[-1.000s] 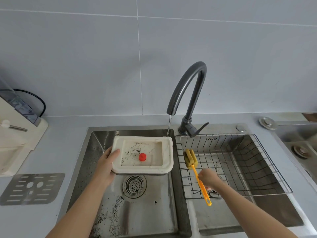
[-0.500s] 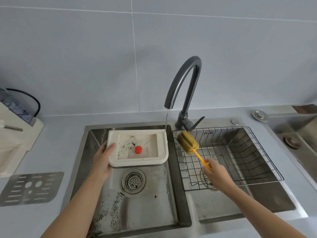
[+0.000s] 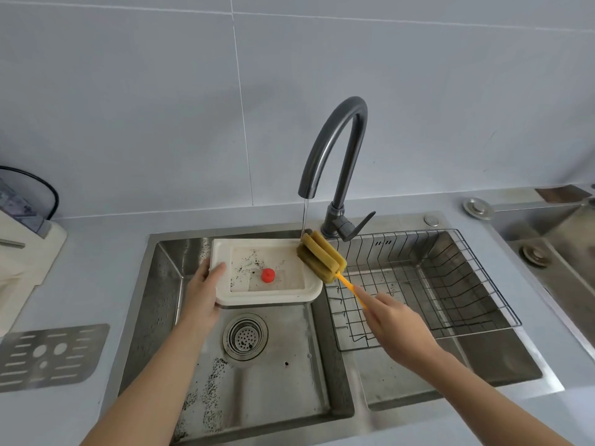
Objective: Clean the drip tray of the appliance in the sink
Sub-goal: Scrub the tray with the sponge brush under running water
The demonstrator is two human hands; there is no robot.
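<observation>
The white drip tray is held over the left basin of the sink, speckled with dark grounds and with a red float in its middle. My left hand grips the tray's left edge, thumb on the rim. My right hand holds the orange handle of a sponge brush. The yellow-green sponge head lies over the tray's back right corner, under the thin water stream from the dark faucet.
A wire rack sits in the right basin. The drain strainer lies below the tray, with dark grounds scattered on the basin floor. A perforated metal grate rests on the counter at left, beside the cream appliance.
My right hand lifted the sponge brush out of the wire rack and swung its head left onto the tray's back right corner under the water. The tray stayed in my left hand.
</observation>
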